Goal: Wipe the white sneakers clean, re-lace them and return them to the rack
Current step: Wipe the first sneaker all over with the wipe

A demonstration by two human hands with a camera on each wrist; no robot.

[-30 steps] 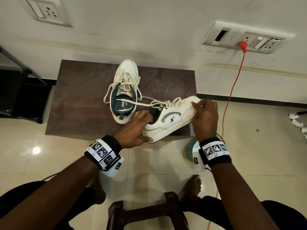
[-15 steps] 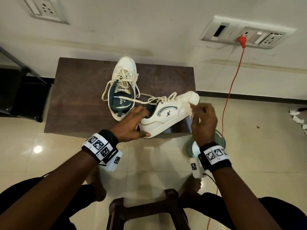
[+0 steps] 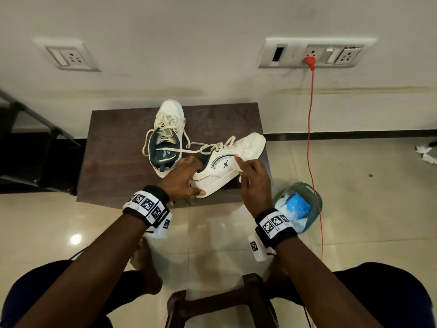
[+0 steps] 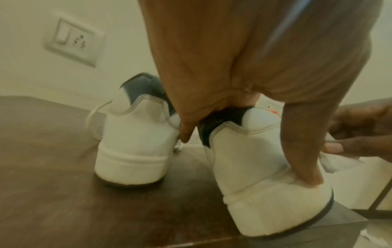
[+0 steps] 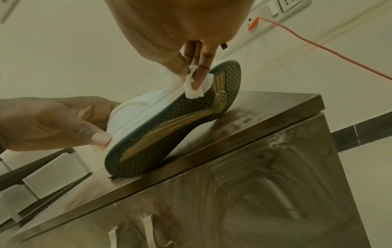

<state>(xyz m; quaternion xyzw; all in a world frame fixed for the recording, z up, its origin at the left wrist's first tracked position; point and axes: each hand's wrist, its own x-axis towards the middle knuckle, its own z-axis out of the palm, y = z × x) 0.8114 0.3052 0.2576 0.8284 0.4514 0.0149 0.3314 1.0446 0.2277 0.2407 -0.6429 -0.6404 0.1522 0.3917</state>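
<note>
Left hand (image 3: pixel 183 179) grips the near sneaker (image 3: pixel 227 165) at the heel, fingers in the collar, thumb on the sole edge; likely tilts it onto its inner edge so the side wall faces the wipe. Right hand (image 3: pixel 254 176) pinches a white wipe (image 5: pixel 194 83) between thumb and fingers, pressed on the sneaker's side just above the sole rim, forward of the left grip toward the toe. Sole (image 5: pixel 169 120) is turned outward, its edge resting on the cabinet top (image 3: pixel 113 150). Beyond the left hand, touching-close, the second sneaker (image 3: pixel 165 136) stands upright with loose laces (image 3: pixel 189 151) trailing across to the held one. Wiping seems underway; re-lacing not started.
</note>
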